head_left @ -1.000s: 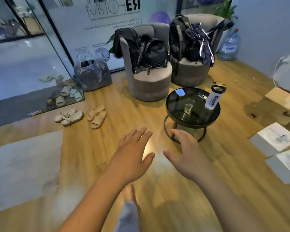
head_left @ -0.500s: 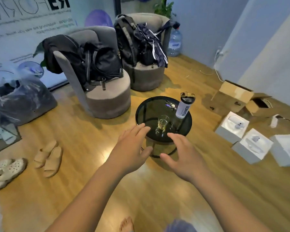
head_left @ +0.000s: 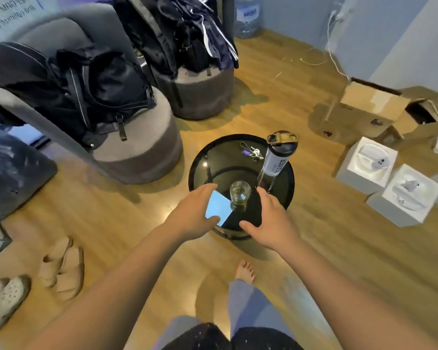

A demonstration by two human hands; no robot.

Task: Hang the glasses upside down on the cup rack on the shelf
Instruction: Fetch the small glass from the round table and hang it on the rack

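A clear drinking glass (head_left: 240, 194) stands upright on a round black glass side table (head_left: 220, 157), near its front edge. My left hand (head_left: 192, 213) hovers just left of the glass, fingers apart, holding nothing. My right hand (head_left: 268, 218) hovers just right of it, fingers also spread and empty. Neither hand touches the glass. No shelf or cup rack is in view.
A shaker bottle (head_left: 276, 160) and a bunch of keys (head_left: 250, 152) share the table. Two grey armchairs (head_left: 137, 152) piled with dark bags stand behind. Cardboard boxes (head_left: 372, 102) and white boxes (head_left: 367, 165) lie at right, sandals (head_left: 61, 269) at left, my bare foot (head_left: 244, 271) below the table.
I have walked up to the table and the view has tilted down. Both hands moved forward from over the floor to either side of the glass.
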